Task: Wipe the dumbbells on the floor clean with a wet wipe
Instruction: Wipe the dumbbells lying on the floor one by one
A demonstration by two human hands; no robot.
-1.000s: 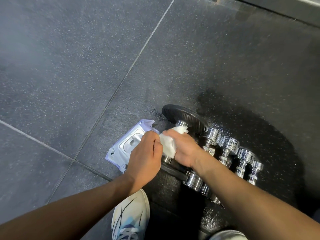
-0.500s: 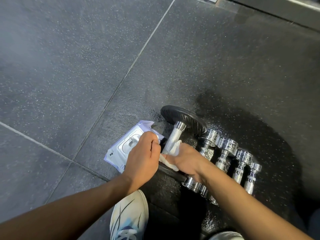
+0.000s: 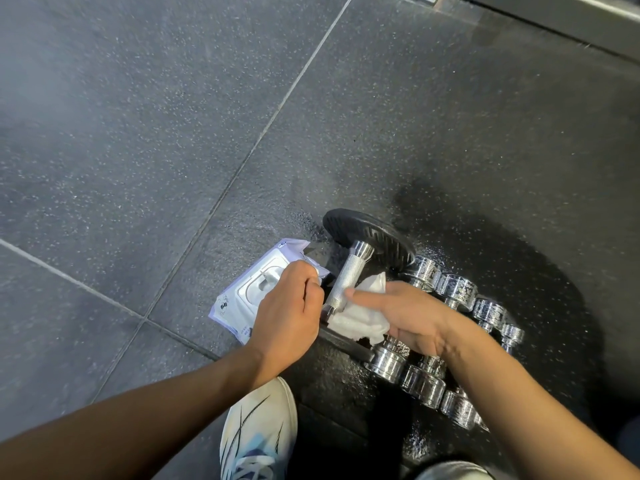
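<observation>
A dumbbell with black plates and a knurled chrome handle (image 3: 348, 276) lies on the dark speckled floor (image 3: 173, 133). My left hand (image 3: 287, 315) has its fingers curled around the dumbbell's near end. A crumpled white wet wipe (image 3: 360, 320) is held in my right hand (image 3: 410, 315), pressed against the near part of the handle with the thumb stretched toward it. Several small chrome dumbbells (image 3: 457, 289) lie side by side in a row to the right, partly hidden under my right forearm.
A white pack of wet wipes (image 3: 247, 296) lies on the floor just left of my left hand. My light-coloured shoe (image 3: 258, 434) stands below the hands. A grey ledge (image 3: 554, 15) runs along the top right.
My right hand has slid the wipe down the handle from the far black plate to the near end, uncovering the knurled handle. The left hand has stayed in place.
</observation>
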